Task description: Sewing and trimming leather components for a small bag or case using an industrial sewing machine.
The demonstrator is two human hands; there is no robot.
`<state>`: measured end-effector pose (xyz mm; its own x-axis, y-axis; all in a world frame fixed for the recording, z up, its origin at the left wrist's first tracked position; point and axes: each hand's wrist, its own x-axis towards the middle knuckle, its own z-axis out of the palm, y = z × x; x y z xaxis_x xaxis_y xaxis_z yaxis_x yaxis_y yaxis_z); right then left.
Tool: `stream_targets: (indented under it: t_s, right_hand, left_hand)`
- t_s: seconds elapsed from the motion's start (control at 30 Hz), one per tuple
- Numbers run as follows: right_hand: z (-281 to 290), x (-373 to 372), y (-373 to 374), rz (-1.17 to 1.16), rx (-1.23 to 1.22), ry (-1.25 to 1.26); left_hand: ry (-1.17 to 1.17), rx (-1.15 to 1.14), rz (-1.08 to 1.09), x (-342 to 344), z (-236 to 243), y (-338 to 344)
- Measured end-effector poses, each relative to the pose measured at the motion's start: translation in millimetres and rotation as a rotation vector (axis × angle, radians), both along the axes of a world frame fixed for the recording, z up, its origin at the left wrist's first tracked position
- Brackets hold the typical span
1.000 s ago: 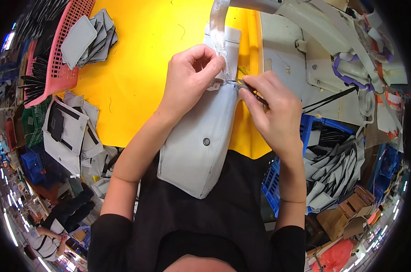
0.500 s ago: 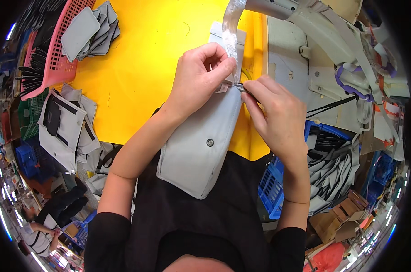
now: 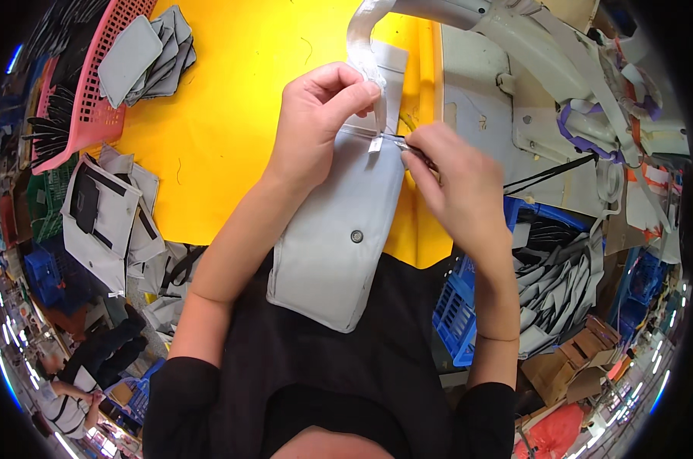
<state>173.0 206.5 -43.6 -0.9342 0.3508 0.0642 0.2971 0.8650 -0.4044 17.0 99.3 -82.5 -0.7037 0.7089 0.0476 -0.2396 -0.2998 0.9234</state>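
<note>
A grey flat fabric pouch piece [image 3: 331, 218] with a round metal snap lies from the yellow table edge over my lap. Pinched between thumb and fingertips of my left hand [image 3: 312, 115] is a shiny whitish strip [image 3: 362, 46], which arches up toward the machine arm. My right hand [image 3: 453, 164] is closed on small metal thread snips [image 3: 400, 143], most of them hidden by the fingers. Their tips meet the pouch's far edge, beside a small white label [image 3: 375, 144]. A narrower grey piece [image 3: 392, 80] lies beyond that edge.
A white machine arm [image 3: 507, 50] crosses the far right. Grey patches [image 3: 128, 61] are piled by a pink basket [image 3: 102, 92] at far left, with sewn grey pieces [image 3: 105, 214] below. At right stands a blue crate [image 3: 457, 321] full of grey pieces.
My left hand has shifted left, away from the right hand, and the strip now bows more to the left. The white label shows more fully. The right hand stays close to the pouch's edge.
</note>
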Motion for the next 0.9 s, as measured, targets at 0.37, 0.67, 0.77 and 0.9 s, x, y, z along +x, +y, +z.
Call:
stream_targets:
  t_s: [0.37, 0.67, 0.77, 0.9]
  right_hand:
    - [-61, -18, 39, -0.139, -0.651, 0.304]
    - [-77, 4, 92, -0.405, 0.538, 0.381]
    - [-53, 2, 53, -0.361, 0.104, 0.49]
    - [-34, -10, -3, -0.246, -0.421, 0.402]
  left_hand:
    - [0.364, -0.372, -0.092, 12, 9, -6]
    - [0.283, -0.272, 0.028, 5, 5, -1]
    - [0.343, -0.383, -0.113, -6, 11, 1]
    - [0.272, -0.428, -0.393, -17, 16, 8]
